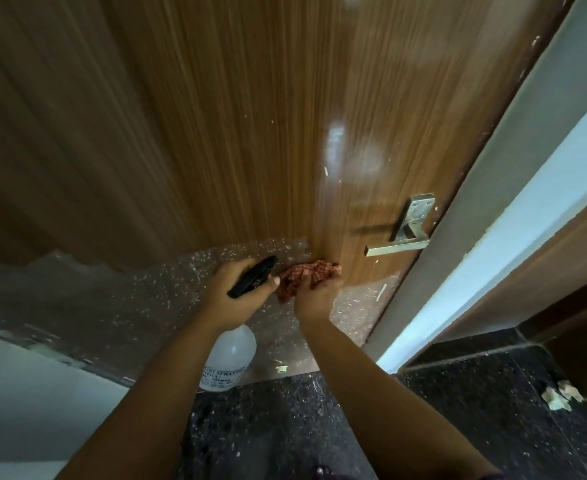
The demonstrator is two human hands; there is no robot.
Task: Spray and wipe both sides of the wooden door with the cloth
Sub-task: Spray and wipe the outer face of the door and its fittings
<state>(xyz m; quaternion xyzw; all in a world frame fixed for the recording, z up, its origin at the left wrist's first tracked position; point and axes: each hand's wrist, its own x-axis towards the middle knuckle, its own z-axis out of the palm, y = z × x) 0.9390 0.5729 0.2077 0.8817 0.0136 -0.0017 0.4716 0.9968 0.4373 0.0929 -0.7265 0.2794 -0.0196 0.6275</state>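
The wooden door (250, 116) fills the upper view, brown with vertical grain and a glossy patch near the handle. My left hand (231, 292) grips a spray bottle (231, 355) by its black trigger head, the white body hanging below. My right hand (314, 296) holds a bunched red checked cloth (302, 277) against the door, just below and left of the handle. The two hands sit close together, nearly touching.
A metal lever handle (397, 247) sticks out at the right. Speckled clear plastic film (129, 299) covers the door's lower part. The grey door frame (475, 209) runs diagonally at right. Dark speckled floor (285, 427) lies below, with paper scraps (560, 398) at right.
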